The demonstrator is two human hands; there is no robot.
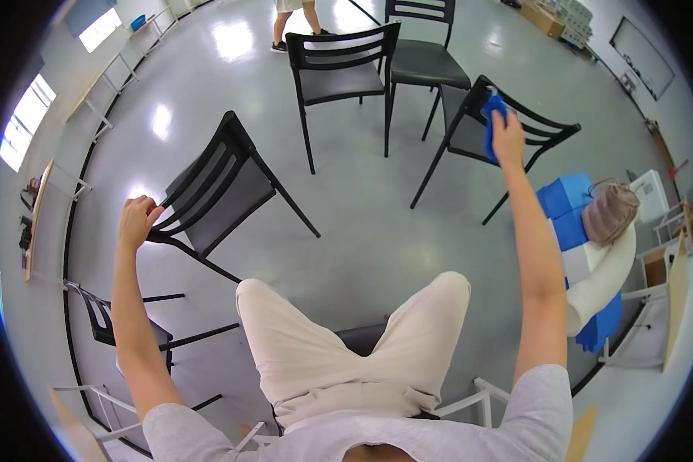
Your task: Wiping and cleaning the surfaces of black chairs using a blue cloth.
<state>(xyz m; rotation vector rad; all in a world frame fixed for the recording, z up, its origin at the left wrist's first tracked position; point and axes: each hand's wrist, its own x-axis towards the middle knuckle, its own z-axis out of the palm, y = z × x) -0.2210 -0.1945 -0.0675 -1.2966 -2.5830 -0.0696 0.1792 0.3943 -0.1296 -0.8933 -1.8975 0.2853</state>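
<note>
My left hand [137, 220] grips the end of the top rail on a black slat-back chair [222, 187], which stands at my left front. Out to the right, my right hand [509, 137] holds a small blue object [492, 110] with a pale tip, perhaps a bottle; its exact kind is hard to tell. The blue object overlaps the left end of the backrest of another black chair [540, 124]. Whether it touches that chair is unclear. I am seated, with my thighs spread and a dark seat edge [361, 339] showing between them.
Two more black chairs [341, 84] [427, 66] stand ahead, and another chair [101, 317] is behind my left arm. Blue boxes [566, 196], a drawstring bag [611, 212] and a white roll [603, 283] sit at right. A person's legs [294, 20] show at the far end.
</note>
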